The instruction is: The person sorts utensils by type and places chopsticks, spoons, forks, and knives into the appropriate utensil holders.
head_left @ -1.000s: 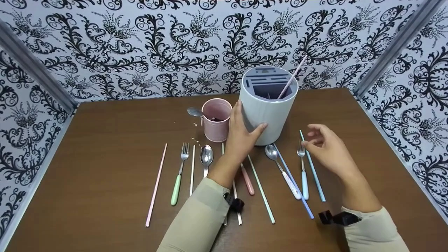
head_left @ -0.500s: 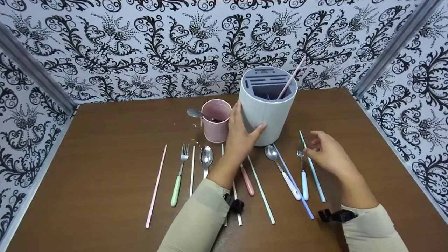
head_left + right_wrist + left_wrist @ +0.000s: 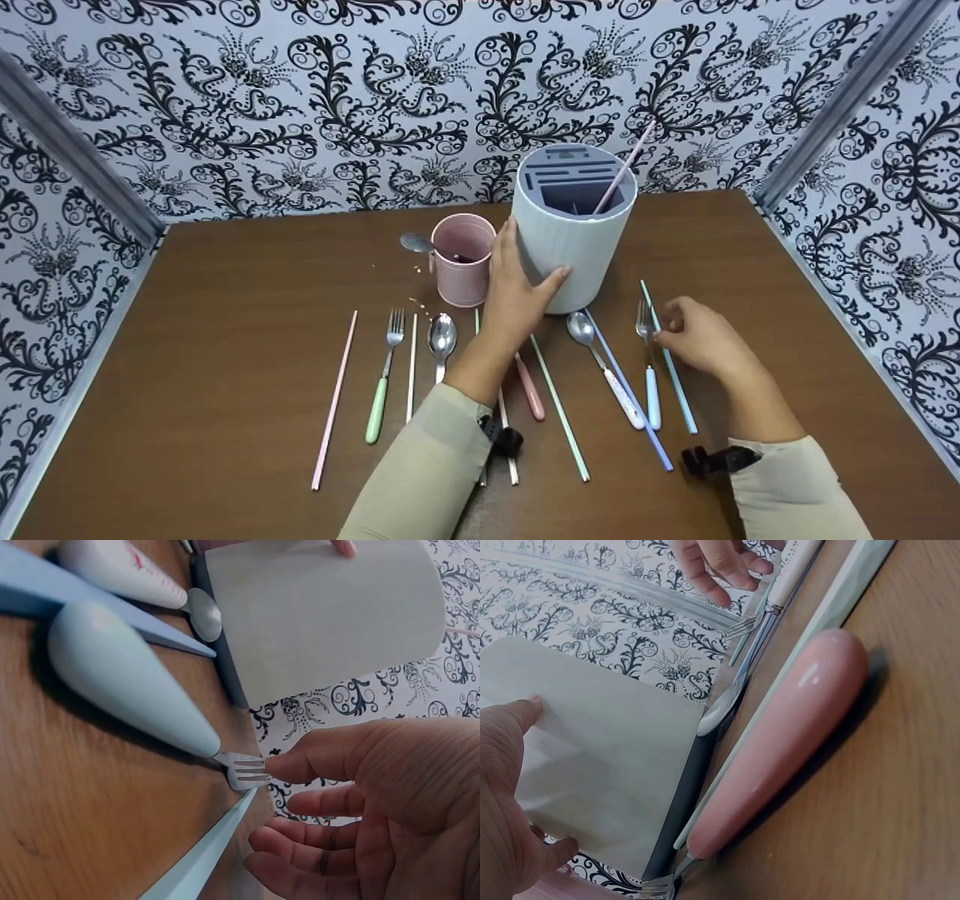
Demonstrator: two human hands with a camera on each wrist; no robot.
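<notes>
My left hand (image 3: 517, 296) holds the side of a white cylindrical utensil holder (image 3: 581, 255), thumb across its front and fingers on its left side. A pink chopstick (image 3: 630, 161) leans out of the holder's open compartment. My right hand (image 3: 701, 337) hovers over the right part of the table with loosely bent fingers and nothing between them. Beneath its fingertips lie a light-blue chopstick (image 3: 677, 386) and a fork with a light-blue handle (image 3: 652, 397). In the right wrist view, the thumb overlaps the tips of the fork's tines (image 3: 251, 771).
Left of the holder stands a pink cup (image 3: 461, 281) with a spoon (image 3: 416, 242) over its rim. A spoon with a white handle (image 3: 622, 397), a blue chopstick (image 3: 652, 442), a green-handled fork (image 3: 377, 409), a silver spoon (image 3: 442, 337) and several chopsticks lie across the table (image 3: 225, 375).
My right hand has moved down toward the table and slightly nearer to me, over the light-blue chopstick and fork. My left hand and the holder have stayed in place.
</notes>
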